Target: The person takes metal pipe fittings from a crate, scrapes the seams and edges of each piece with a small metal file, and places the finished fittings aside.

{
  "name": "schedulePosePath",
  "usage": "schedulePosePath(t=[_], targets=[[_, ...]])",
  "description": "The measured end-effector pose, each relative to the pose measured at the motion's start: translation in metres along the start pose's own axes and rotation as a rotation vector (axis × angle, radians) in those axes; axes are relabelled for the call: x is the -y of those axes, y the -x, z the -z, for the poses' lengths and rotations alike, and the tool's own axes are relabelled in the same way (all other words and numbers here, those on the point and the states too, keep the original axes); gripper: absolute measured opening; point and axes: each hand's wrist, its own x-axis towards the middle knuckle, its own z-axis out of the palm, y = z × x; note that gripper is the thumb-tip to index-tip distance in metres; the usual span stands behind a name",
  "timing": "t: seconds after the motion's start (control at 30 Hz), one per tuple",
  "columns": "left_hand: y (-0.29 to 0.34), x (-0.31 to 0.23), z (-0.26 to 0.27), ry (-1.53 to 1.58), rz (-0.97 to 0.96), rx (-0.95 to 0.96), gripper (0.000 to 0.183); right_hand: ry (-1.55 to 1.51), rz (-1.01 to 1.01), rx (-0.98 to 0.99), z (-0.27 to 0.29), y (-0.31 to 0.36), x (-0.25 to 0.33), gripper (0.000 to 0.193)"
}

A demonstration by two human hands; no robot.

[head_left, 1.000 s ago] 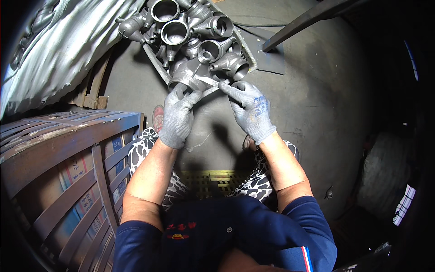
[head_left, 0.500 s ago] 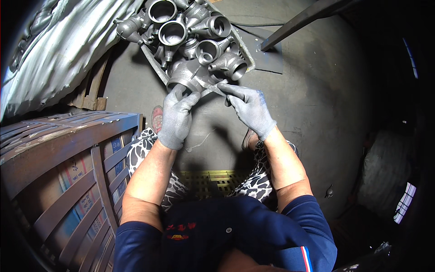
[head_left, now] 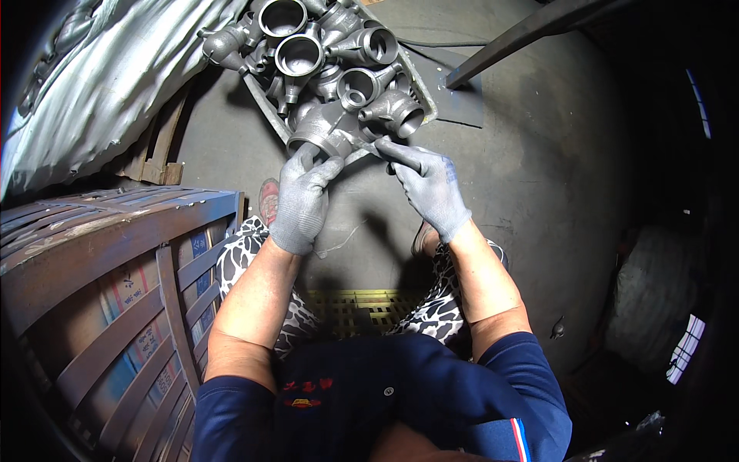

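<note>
My left hand, in a grey coated glove, is closed on the rim of a grey metal pipe casting. The casting is tilted with its wide round mouth towards me, and my fingers reach inside the mouth. Next to the casting's right end is my gloved right hand, its fingers pinched together. A small dark piece shows under those fingers, but what it is cannot be made out. Just beyond both hands, similar castings lie heaped in a pale plastic crate.
Left of the crate hangs a white woven sack above a wooden pallet. A slatted metal cage with cartons stands close on my left. A dark metal leg slants at the upper right. Below me is a yellow plastic crate.
The heap of castings sits slightly further right and lower in the picture. Both hands keep nearly the same place and grip at the casting.
</note>
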Motion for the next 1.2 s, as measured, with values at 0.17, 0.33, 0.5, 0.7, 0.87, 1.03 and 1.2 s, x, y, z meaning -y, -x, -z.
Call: schedulePosePath(t=[0.17, 0.33, 0.5, 0.7, 0.87, 1.03, 1.2], targets=[[-0.001, 0.0, -0.001, -0.047, -0.012, 0.02, 0.035, 0.252, 0.154, -0.133, -0.004, 0.004, 0.014, 0.038], [-0.002, 0.0, -0.001, 0.026, 0.02, 0.024, 0.037, 0.42, 0.207, -0.15, -0.014, 0.006, 0.014, 0.038], [-0.002, -0.001, 0.0, 0.102, 0.035, -0.007, 0.04, 0.558, 0.168, -0.068, -0.014, 0.006, 0.023, 0.043], [-0.001, -0.002, 0.001, 0.155, 0.048, -0.059, 0.036, 0.453, 0.161, -0.066, -0.008, 0.006, 0.019, 0.038], [-0.002, -0.002, 0.001, 0.075, 0.047, -0.029, 0.036, 0.31, 0.151, -0.074, -0.011, 0.004, 0.011, 0.034], [-0.001, -0.001, 0.001, 0.061, 0.038, 0.016, 0.042, 0.35, 0.174, -0.051, -0.009, 0.007, 0.014, 0.037], [-0.002, -0.002, 0.001, 0.031, 0.057, 0.016, 0.044, 0.44, 0.199, -0.102, -0.008, 0.005, 0.016, 0.038]])
